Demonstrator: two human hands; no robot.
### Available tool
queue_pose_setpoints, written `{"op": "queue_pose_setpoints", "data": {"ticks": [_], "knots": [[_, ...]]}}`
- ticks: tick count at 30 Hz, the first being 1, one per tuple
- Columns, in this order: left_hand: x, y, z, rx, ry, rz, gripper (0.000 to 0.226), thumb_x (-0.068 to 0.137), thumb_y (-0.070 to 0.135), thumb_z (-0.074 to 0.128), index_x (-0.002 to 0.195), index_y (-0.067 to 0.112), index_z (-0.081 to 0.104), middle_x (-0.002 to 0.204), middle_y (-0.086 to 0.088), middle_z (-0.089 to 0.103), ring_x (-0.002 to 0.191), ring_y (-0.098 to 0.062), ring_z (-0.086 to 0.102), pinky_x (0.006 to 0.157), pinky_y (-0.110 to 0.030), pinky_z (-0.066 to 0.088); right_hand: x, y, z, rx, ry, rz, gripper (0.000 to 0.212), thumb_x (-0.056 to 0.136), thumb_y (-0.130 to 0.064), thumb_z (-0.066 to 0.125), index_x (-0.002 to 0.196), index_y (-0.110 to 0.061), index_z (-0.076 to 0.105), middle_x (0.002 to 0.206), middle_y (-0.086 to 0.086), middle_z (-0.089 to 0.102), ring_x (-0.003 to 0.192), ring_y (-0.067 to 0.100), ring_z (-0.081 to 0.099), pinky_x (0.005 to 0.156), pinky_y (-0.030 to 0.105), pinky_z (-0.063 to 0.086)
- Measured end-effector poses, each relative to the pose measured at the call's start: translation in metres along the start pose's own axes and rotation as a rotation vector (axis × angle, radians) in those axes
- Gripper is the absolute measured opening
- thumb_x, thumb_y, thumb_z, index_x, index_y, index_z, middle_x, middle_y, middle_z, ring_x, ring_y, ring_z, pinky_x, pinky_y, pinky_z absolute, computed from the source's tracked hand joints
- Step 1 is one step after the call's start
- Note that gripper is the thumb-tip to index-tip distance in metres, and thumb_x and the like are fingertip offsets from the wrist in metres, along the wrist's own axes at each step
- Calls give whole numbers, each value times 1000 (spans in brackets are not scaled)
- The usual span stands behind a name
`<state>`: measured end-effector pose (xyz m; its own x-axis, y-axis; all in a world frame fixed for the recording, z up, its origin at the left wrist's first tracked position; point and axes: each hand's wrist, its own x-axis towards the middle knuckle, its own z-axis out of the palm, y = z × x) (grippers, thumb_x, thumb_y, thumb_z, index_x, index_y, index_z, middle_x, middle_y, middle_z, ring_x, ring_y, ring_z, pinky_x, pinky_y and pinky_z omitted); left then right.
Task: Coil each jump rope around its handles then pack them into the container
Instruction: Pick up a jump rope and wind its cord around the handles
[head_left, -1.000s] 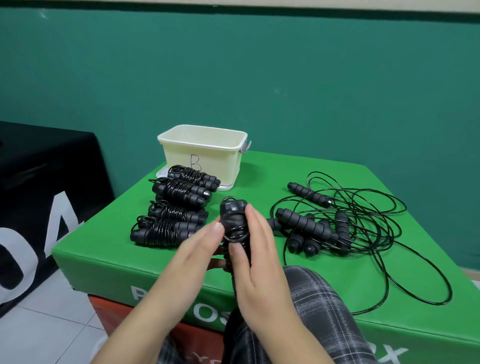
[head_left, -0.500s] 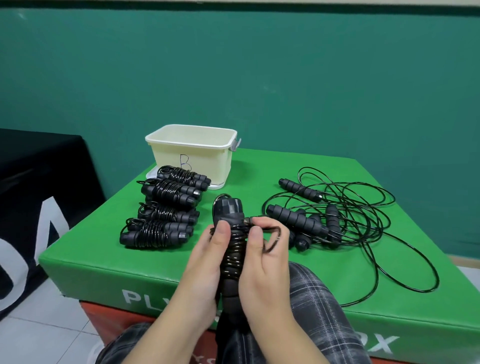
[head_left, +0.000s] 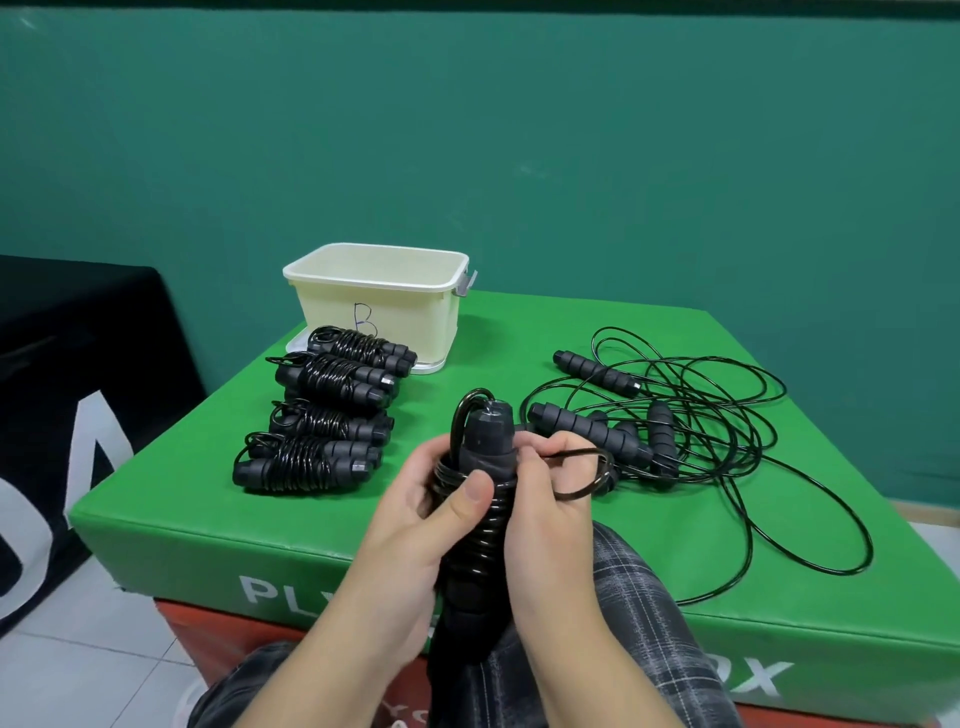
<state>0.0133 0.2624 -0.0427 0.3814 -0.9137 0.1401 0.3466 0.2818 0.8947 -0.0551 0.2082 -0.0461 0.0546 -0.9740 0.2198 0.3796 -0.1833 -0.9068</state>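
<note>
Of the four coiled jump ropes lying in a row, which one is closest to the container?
The farthest coiled rope, at the row's back end, lies right against the cream container front; the other three sit nearer the person.

Ahead-left of my hands (head_left: 467, 525) I see four coiled ropes (head_left: 322, 410) in a row, the container (head_left: 379, 301) behind them; ahead-right, loose ropes (head_left: 675, 415) lie tangled on the box (head_left: 623, 587).

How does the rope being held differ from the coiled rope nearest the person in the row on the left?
The held rope stands roughly upright, gripped by the left hand and right hand; the nearest coiled rope lies flat on the green box, untouched. The held rope has a loose loop out to the right, pinched by the right hand; the nearest coiled rope's cord is almost fully wound. Both are black, cord wrapped round paired handles.
</note>
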Motion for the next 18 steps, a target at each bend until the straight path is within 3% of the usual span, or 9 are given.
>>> {"op": "queue_pose_setpoints", "data": {"ticks": [3,5,7,11,13,15,16,18], "knots": [[1,-4,2,57,11,99,49,62,28,77,107,18,60,94,1,73,85,-7,67,67,-15,51,2,0,0,20,-18,70,24,88,10,42,85,-15,45,86,-2,62,82,12,58,79,27,48],[2,-10,4,115,17,143,74,48,53,86,109,20,59,97,4,72,89,-5,66,71,-14,49,2,1,1,40,-7,81,27,87,11,41,83,-15,45,83,-3,62,82,14,57,83,34,48],[3,-13,6,171,49,159,97,35,72,80,113,18,56,95,9,71,89,-1,65,72,-11,47,2,2,1,70,0,96,28,87,12,39,82,-15,43,80,-5,62,81,16,57,84,37,47],[7,-17,6,251,100,160,124,21,82,73,123,16,45,98,12,66,87,9,62,73,-7,45,1,6,3,127,1,80,26,78,-3,45,75,-29,51,76,-6,61,80,19,56,82,38,47],[8,-19,4,314,111,148,123,25,77,75,129,20,41,100,17,63,86,14,60,71,-5,43,-2,7,3,121,15,52,18,69,-9,43,79,-23,50,83,0,59,82,20,55,82,38,48],[7,-23,1,345,127,133,98,38,68,67,124,26,43,103,15,62,87,14,60,71,-5,43,-5,7,2,67,36,-18,17,68,-9,41,83,-14,45,86,2,56,80,15,54,79,32,47],[7,-24,0,326,121,125,92,40,68,66,120,27,46,105,10,64,92,8,62,75,-9,46,-7,6,2,35,42,-58,17,68,-9,39,83,-15,44,86,0,55,78,11,52,76,27,46],[6,-26,0,251,74,123,103,37,76,74,120,21,50,109,-1,68,104,-11,64,87,-23,50,-10,5,2,-12,47,-115,18,69,-9,38,81,-20,43,86,-2,52,74,7,49,72,22,43]]}}
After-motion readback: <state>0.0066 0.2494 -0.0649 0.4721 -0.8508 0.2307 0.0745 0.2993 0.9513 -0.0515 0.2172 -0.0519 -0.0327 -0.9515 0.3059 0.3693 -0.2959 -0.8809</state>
